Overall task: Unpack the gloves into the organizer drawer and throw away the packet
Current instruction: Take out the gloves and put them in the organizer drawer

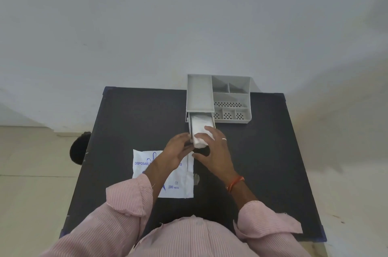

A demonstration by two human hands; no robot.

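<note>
A grey desk organizer point(199, 93) stands at the far middle of the black table, its drawer point(213, 122) pulled out toward me. A white stack of gloves point(199, 125) lies in the drawer, its near end sticking out over the front. My right hand point(214, 151) rests on that near end, fingers over the stack and thumb below. My left hand point(178, 147) touches the drawer's left front corner and the stack. The flat white glove packet point(180, 185) with blue print lies on the table under my left forearm.
The organizer's open compartments point(230, 99) to the right of the drawer hold nothing. A dark round object point(78, 147) sits on the floor beside the table's left edge. A pale wall rises behind the table.
</note>
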